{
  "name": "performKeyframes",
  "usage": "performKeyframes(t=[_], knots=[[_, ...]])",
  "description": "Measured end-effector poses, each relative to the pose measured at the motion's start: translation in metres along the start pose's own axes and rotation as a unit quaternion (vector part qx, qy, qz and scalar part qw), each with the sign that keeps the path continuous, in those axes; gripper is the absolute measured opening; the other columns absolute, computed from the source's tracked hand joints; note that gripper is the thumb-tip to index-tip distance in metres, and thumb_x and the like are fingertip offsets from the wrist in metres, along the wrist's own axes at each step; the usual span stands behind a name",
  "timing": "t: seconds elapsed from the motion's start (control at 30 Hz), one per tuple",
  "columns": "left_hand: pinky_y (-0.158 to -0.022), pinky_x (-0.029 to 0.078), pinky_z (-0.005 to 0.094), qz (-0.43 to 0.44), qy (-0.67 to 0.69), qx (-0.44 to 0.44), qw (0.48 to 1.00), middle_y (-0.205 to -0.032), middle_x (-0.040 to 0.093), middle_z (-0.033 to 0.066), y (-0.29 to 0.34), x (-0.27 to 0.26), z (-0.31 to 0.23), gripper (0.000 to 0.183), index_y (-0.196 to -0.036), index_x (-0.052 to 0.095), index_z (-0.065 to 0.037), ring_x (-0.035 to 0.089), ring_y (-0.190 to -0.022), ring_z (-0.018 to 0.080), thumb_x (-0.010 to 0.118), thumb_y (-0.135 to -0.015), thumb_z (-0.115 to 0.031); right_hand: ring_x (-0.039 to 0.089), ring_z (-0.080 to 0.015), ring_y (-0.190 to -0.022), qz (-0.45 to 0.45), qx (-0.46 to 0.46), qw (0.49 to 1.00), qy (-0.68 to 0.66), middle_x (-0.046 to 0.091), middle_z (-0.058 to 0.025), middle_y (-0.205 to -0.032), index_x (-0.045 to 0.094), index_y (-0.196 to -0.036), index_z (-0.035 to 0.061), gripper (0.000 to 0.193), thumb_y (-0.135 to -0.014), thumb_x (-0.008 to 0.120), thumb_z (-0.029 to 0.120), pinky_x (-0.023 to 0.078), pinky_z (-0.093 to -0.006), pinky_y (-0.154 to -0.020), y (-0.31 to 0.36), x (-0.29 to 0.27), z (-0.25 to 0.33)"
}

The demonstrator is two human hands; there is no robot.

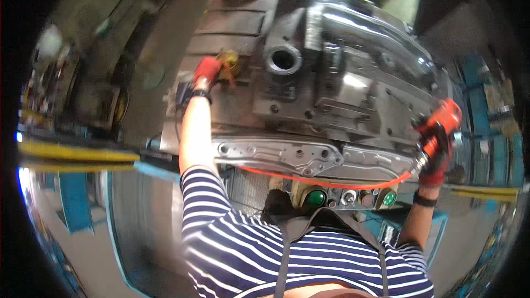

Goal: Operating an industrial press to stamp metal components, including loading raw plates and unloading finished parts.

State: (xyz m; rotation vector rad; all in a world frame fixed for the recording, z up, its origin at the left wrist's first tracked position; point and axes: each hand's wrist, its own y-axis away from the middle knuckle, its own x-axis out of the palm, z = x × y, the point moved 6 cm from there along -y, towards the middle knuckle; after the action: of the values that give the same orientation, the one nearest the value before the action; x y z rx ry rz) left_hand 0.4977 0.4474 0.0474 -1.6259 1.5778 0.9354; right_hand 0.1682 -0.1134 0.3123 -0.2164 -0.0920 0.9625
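Note:
My left hand, in a red glove, reaches out over the flat metal bed on the left. Its fingers are blurred, and right beside them is a small yellow round thing with an orange-red part; whether I grip it does not show. Off to the right, my right hand, gloved in red and black, is closed around an orange hand tool with a metal coupling. From that coupling an orange hose runs left, along the near edge of a pressed sheet-metal panel.
A large metal die with a round bored post fills the middle. Close to my body is a control box with green buttons. Yellow rails run at both sides, and a blue frame stands at the lower left.

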Motion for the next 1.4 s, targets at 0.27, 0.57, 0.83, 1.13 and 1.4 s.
performKeyframes(t=[0.27, 0.57, 0.83, 1.13, 1.4], knots=[[-0.066, 0.047, 0.0473, -0.044, 0.061, -0.087, 0.993, -0.079, 0.062, 0.0281, 0.059, -0.03, -0.026, 0.047, -0.081, 0.066, 0.003, 0.062, -0.082, 0.042, 0.057, -0.077, -0.043, 0.056, -0.0108, -0.055, 0.161, 0.042, 0.986, 0.006, 0.062, -0.0056, -0.08, 0.056, -0.106, 0.0042, 0.025, -0.089, 0.056, 0.023, 0.045, -0.0206, -0.047, -0.022, 0.047, 0.007], [-0.06, 0.046, 0.0385, -0.205, 0.149, -0.174, 0.951, -0.067, 0.062, 0.012, 0.199, -0.103, 0.006, 0.037, -0.078, 0.062, 0.005, 0.06, -0.065, 0.0233, 0.064, -0.077, -0.032, 0.059, -0.0125, -0.06, 0.295, 0.146, 0.937, -0.118, 0.065, -0.0069, -0.084, 0.052, -0.111, 0.0043, 0.034, -0.087, 0.057, 0.027, 0.047, -0.0213, -0.05, -0.032, 0.079, -0.025], [-0.055, 0.046, 0.0285, -0.15, 0.336, -0.257, 0.894, -0.074, 0.063, 0.0055, 0.481, -0.128, -0.077, 0.018, -0.082, 0.064, 0.002, 0.058, -0.063, 0.0136, 0.065, -0.077, -0.015, 0.054, -0.0075, -0.079, 0.4, 0.092, 0.892, -0.189, 0.056, 0.0004, -0.089, 0.052, -0.116, 0.0023, 0.036, -0.086, 0.06, 0.023, 0.047, -0.0235, -0.072, -0.038, 0.071, -0.043], [-0.043, 0.047, 0.0288, -0.187, 0.313, -0.346, 0.864, -0.06, 0.058, 0.0078, 0.598, -0.073, -0.103, 0.023, -0.071, 0.059, 0.001, 0.055, -0.046, 0.0148, 0.061, -0.081, -0.02, 0.056, -0.0094, -0.088, 0.538, 0.06, 0.815, -0.205, 0.059, -0.0034, -0.107, 0.046, -0.127, 0.0008, 0.045, -0.087, 0.059, 0.017, 0.047, -0.0241, -0.079, -0.053, 0.107, -0.075], [-0.042, 0.045, 0.0294, -0.174, 0.27, -0.343, 0.883, -0.056, 0.056, 0.0076, 0.591, -0.06, -0.104, 0.025, -0.065, 0.057, 0.002, 0.054, -0.043, 0.0161, 0.061, -0.079, -0.019, 0.055, -0.0082, -0.077, 0.528, -0.076, 0.834, -0.142, 0.06, -0.0023, -0.092, 0.053, -0.117, 0.001, 0.036, -0.086, 0.06, 0.019, 0.047, -0.0239, -0.069, -0.085, 0.146, -0.043]])
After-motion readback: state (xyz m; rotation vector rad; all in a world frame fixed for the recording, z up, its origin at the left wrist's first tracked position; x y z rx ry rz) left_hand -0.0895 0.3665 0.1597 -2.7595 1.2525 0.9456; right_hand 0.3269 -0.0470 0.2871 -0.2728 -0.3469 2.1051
